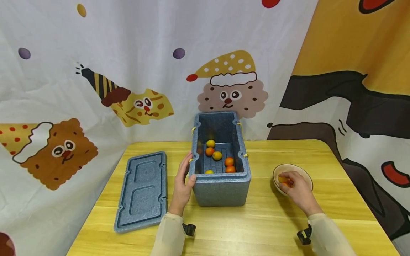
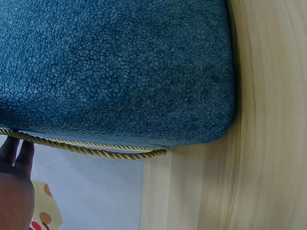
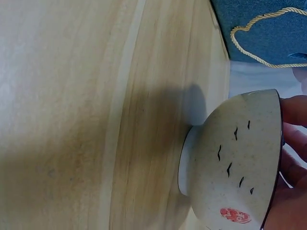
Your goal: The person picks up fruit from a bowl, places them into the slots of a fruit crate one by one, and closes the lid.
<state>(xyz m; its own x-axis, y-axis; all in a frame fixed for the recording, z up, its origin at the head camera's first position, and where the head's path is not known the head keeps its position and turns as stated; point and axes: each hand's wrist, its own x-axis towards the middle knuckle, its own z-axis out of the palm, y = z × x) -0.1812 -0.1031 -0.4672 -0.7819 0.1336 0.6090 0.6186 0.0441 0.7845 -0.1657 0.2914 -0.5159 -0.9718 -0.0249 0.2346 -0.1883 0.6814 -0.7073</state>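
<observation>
A speckled grey-blue foam box stands uncovered on the table, with small orange fruits and lemon-like yellow fruits on its floor. My left hand rests against the box's left side, fingers extended along the wall and thumb at the front corner. In the left wrist view its fingertips are by the yellow rope handle. To the right, my right hand reaches into a cream bowl, thumb and fingers curled round a small orange fruit. Yellow shows beside it; the hand hides part of the bowl's inside.
The box's grey-blue lid lies flat on the wooden table, left of the box. A printed cartoon curtain hangs behind the table's far edge.
</observation>
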